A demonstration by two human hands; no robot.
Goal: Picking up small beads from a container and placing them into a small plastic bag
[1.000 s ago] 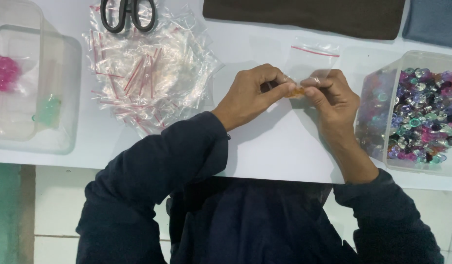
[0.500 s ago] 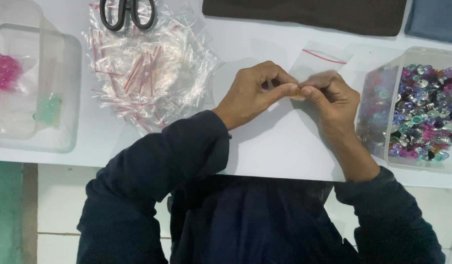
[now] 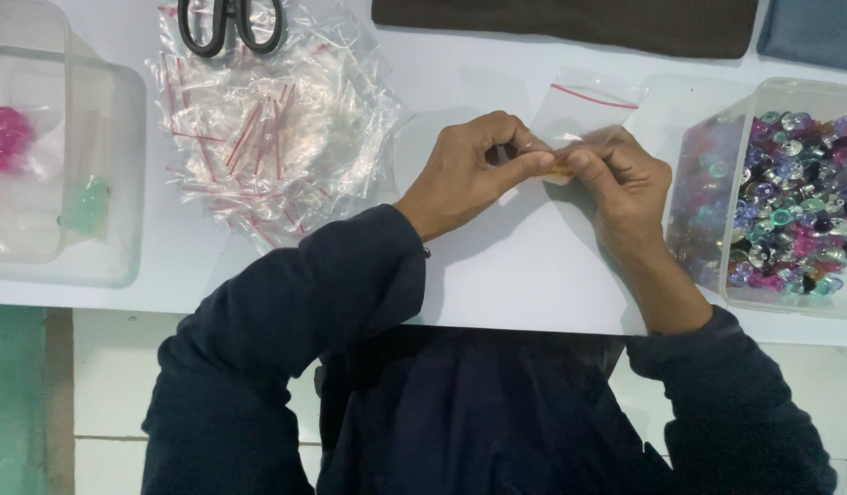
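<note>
Head view looks straight down on a white tabletop (image 3: 497, 275), where both hands meet near the middle, toward the far edge. Left hand (image 3: 474, 170) and right hand (image 3: 620, 183) each pinch a small clear zip bag (image 3: 584, 115) with a red seal line; the fingertips of both hands press together at the bag's lower part, around a small orange-yellow piece (image 3: 561, 171) that shows only partly between them. Fingers of both hands are curled and grasping the bag, whose open upper part stands free above the knuckles. Left of the hands, toward the far-left part of the tabletop, lies a loose heap of empty clear bags (image 3: 267, 128) with red strips, and black-handled scissors (image 3: 231, 23) rest on its far side. At the left edge sits a clear plastic container (image 3: 66, 266) holding a pink cluster and a pale green one. At the right edge stands a clear tub (image 3: 790, 192) filled with mixed coloured beads, just beside the right hand. Along the far edge lie a dark brown cloth (image 3: 570, 23) and a grey-blue cloth (image 3: 813, 32).
</note>
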